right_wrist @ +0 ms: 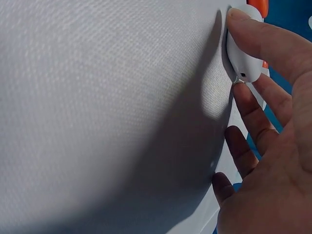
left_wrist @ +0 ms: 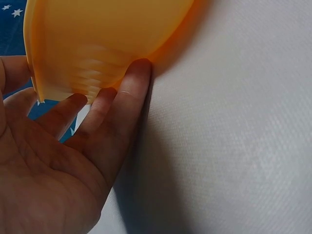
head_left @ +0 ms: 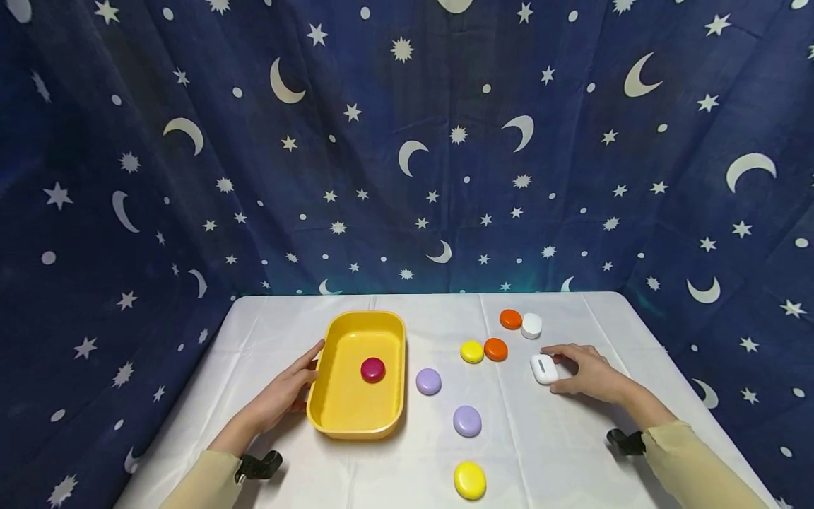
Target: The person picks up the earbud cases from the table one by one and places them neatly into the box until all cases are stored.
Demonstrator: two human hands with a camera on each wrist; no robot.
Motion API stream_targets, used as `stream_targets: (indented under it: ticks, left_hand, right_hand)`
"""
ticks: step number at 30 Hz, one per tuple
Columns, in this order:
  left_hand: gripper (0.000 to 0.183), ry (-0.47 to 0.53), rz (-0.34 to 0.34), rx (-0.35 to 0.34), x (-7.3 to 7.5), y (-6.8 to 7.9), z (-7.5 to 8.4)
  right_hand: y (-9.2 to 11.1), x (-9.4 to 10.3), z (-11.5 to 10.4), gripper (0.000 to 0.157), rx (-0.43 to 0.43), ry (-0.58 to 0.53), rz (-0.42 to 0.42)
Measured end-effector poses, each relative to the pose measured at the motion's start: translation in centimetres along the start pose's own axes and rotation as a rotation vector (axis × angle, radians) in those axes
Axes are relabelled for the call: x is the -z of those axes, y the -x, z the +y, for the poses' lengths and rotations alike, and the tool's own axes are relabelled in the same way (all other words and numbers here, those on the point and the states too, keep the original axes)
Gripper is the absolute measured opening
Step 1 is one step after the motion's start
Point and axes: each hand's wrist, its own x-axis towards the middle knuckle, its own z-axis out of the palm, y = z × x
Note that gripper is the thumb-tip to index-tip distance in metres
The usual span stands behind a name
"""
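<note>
My left hand [head_left: 280, 397] is at the left side of a yellow tray [head_left: 396, 424]. Fairly straight fingers [left_wrist: 134, 90] touch the tray's outer wall, with one fingertip up by the rim. Inside the tray lies a glossy dark red round piece [head_left: 372, 370]. Over on the right, my right hand [head_left: 591, 375] pinches a small white earbud case [head_left: 543, 369], a grey strip on its upper face. In the right wrist view the thumb lies along one side of the case [right_wrist: 247, 58] and fingertips meet the other; a small port shows at its end.
Right of the tray lie two lilac round pieces [head_left: 467, 421] and a yellow one [head_left: 470, 481] nearer the front. Farther back are another yellow piece [head_left: 472, 351], two orange ones [head_left: 496, 349] and a white round one [head_left: 531, 325]. A dark starry curtain [head_left: 407, 141] stands behind.
</note>
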Motion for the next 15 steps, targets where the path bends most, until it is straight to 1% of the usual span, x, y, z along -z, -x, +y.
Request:
stream_targets:
  ticks: [8,15]
  left_hand:
    - [0.063,-0.013,0.022,0.009,0.03,-0.1,0.04]
    - [0.063,0.0,0.015,0.011,-0.25,-0.04,0.29]
  right_hand:
    - [-0.46,0.05,0.06,0.079,0.003,0.005,-0.007]
    - [-0.49,0.0,0.29,0.078,0.005,0.002,0.003]
